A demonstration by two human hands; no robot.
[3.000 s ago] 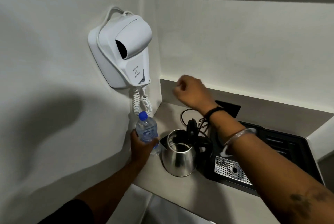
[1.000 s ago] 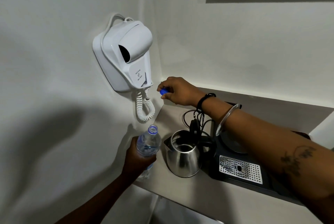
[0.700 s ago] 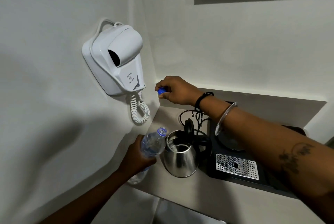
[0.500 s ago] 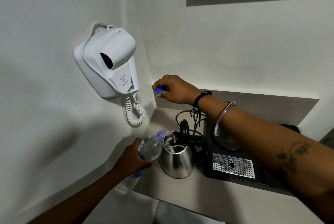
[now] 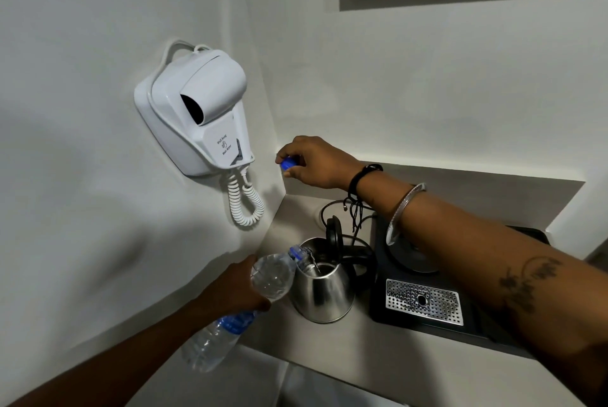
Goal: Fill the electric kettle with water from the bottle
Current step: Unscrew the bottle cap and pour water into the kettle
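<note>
L hand (image 5: 232, 291): my fingers wrapped round the mid-body of the water bottle (image 5: 244, 308), holding it tipped, neck up-right, base down-left off the counter edge
Bottle mouth: right over the kettle rim, thin stream of water running into the opening
Kettle (image 5: 324, 288): steel, upright on the grey counter (image 5: 378, 360), lid (image 5: 334, 231) flipped up at the back, black handle on its right side
R hand (image 5: 312, 161): I've got it up near the wall corner, well apart from the kettle, thumb + fingertips pinched narrow on the blue cap (image 5: 288, 163)
R wrist: black cord band + metal bangle
Black tray (image 5: 427, 301): just right of kettle, perforated metal grille at front
Hair dryer (image 5: 197, 114): white, wall-mounted upper left, coiled cord hanging below
</note>
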